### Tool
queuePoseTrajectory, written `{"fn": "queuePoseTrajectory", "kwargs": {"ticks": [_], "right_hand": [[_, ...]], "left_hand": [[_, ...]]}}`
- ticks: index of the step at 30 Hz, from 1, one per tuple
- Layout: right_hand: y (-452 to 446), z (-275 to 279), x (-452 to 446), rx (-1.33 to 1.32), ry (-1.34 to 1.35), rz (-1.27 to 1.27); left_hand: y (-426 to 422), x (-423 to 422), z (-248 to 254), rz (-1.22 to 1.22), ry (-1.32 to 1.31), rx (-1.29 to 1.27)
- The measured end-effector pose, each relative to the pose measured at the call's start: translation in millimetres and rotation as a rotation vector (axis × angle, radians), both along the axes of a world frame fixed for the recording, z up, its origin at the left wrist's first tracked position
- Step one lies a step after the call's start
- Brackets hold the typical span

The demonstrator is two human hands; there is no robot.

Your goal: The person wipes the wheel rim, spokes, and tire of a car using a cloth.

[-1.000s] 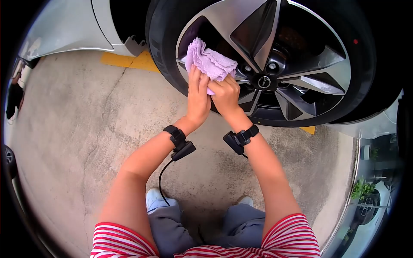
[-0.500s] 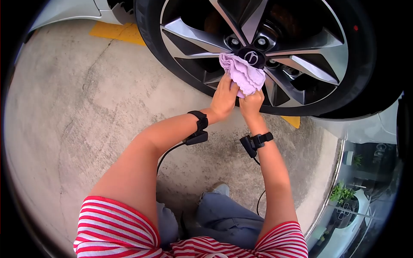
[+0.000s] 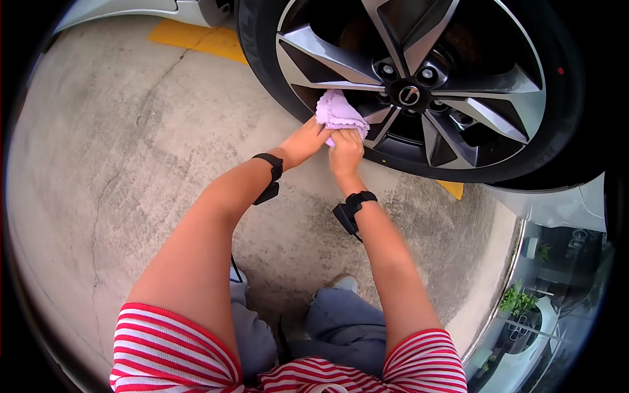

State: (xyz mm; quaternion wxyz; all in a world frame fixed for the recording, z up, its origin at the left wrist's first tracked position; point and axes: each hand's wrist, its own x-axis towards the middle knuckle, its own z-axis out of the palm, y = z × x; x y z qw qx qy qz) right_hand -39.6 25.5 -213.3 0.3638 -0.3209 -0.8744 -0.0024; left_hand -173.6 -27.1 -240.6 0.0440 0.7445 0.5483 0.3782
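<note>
A folded lilac cloth (image 3: 341, 112) with a scalloped edge is held between my two hands, in front of the lower left of a car wheel (image 3: 313, 57). My left hand (image 3: 305, 141) grips its left lower side, fingers partly hidden by the fabric. Close beside it, my right hand (image 3: 346, 152) is closed on the cloth's lower edge. The wheel's silver and black spokes spread around a dark centre cap (image 3: 409, 96), which is up and to the right of the cloth. Whether the cloth touches the rim I cannot tell.
The black tyre (image 3: 275, 82) curves past my left hand. Stained concrete floor (image 3: 183, 144) with a yellow stripe (image 3: 196, 40) lies to the left. White car bodywork (image 3: 563, 203) is at the right. Black straps with small boxes (image 3: 270, 177) sit on both wrists.
Both hands and the cloth have moved left, away from the centre cap. The wheel sits further right in view, and the cap's emblem is turned differently.
</note>
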Motion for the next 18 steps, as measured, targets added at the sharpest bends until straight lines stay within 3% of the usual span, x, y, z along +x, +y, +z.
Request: {"fn": "queuePoseTrajectory", "kwargs": {"ticks": [6, 9, 11, 13, 18], "right_hand": [[-26.6, -23.2, -38.4, -0.335, 0.211, -0.243], [-22.9, -36.4, -53.0, -0.246, 0.428, -0.254], [-29.1, -23.9, -50.2, -0.571, 0.303, -0.342], [-33.1, -9.0, -60.6, -0.647, 0.559, -0.236], [-16.3, 6.2, -92.7, -0.583, 0.668, -0.036]], "left_hand": [[-6.9, -20.1, -11.1, -0.005, 0.059, 0.053], [9.0, -36.5, 0.7, -0.038, 0.150, 0.138], [0.3, -38.4, 10.2, -0.057, 0.173, 0.125], [-1.0, -39.6, 26.8, -0.029, 0.171, 0.122], [-1.5, -58.1, 48.6, 0.052, 0.167, 0.141]]}}
